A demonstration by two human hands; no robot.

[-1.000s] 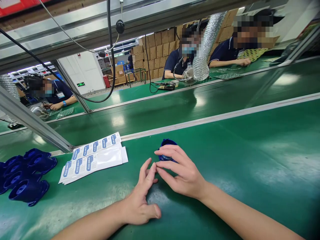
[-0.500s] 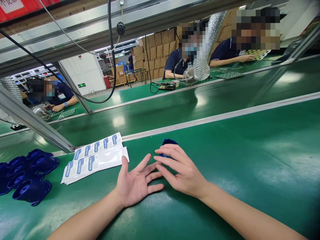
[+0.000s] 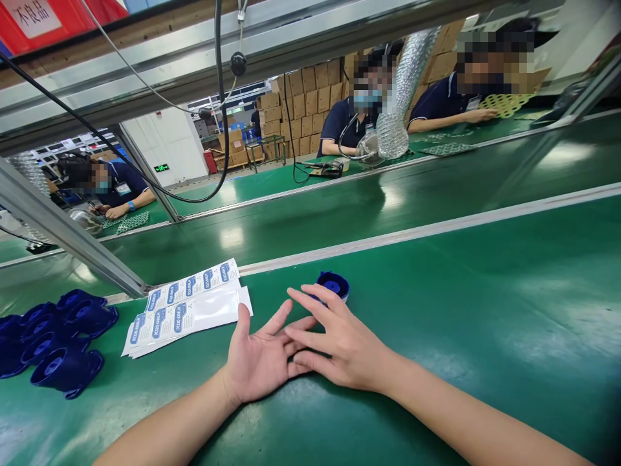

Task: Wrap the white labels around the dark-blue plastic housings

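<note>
My left hand [image 3: 259,366] lies palm up over the green work surface, fingers spread, with nothing in it. Across its fingertips reaches my right hand [image 3: 339,343], palm down, its fingers outstretched and holding nothing. Just beyond the right fingers stands a round blue plastic housing [image 3: 334,283], partly hidden by them. Left of my hands lie sheets of blue-and-white labels [image 3: 194,310], one strip partly bare. Several more blue plastic housings [image 3: 65,370] are grouped at the far left.
A metal post [image 3: 72,226] rises behind the labels, and a black cable [image 3: 224,129] hangs in front. Beyond the pale divider strip [image 3: 436,228], co-workers [image 3: 347,123] sit at the opposite bench. A red bin [image 3: 63,26] is at upper left.
My right hand has shifted slightly left and down, over the left fingers. More of the single blue housing now shows. The left hand has barely moved.
</note>
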